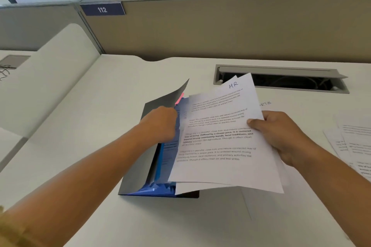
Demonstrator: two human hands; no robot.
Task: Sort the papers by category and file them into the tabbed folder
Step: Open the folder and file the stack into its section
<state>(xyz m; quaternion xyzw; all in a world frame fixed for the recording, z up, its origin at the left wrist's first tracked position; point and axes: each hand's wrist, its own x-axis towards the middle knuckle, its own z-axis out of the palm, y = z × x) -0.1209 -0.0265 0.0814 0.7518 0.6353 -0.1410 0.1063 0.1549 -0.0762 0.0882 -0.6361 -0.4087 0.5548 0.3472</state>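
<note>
A dark grey tabbed folder [140, 158] lies open on the white desk, its cover lifted, blue dividers and a pink tab [179, 98] showing inside. My left hand [162, 120] reaches into the folder and holds the cover and dividers apart; its fingertips are hidden. My right hand [281, 136] grips a small stack of printed papers [218, 138] at their right edge, thumb on top. The top sheet is marked "HR" in blue ink. The stack hovers over the folder's right half.
More printed sheets [353, 146] lie spread at the right edge of the desk [80, 166]. One sheet with handwriting [265, 104] lies under the held stack. A cable tray slot [281, 80] is set in the desk behind. A beige partition [200, 30] closes the back.
</note>
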